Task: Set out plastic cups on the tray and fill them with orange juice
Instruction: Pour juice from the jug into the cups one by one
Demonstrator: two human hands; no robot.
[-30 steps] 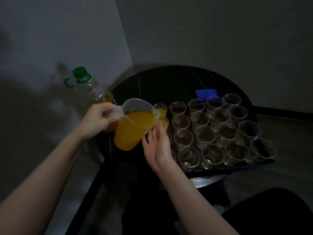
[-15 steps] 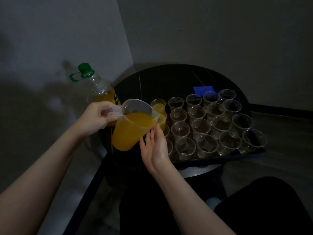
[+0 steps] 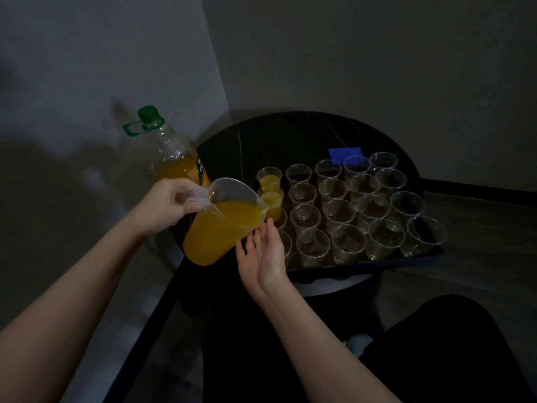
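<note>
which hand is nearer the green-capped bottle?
Left. The left hand grips the jug handle right in front of the bottle; the right hand is farther, beside the jug's far side.

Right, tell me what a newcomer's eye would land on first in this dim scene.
The clear plastic jug of bright orange juice, tilted at centre left, stands out most: the left hand grips its handle and the open right hand is beside its base. To the right, rows of clear plastic cups fill the dark tray, with two juice-filled cups at the left. A green-capped juice bottle stands behind.
</note>
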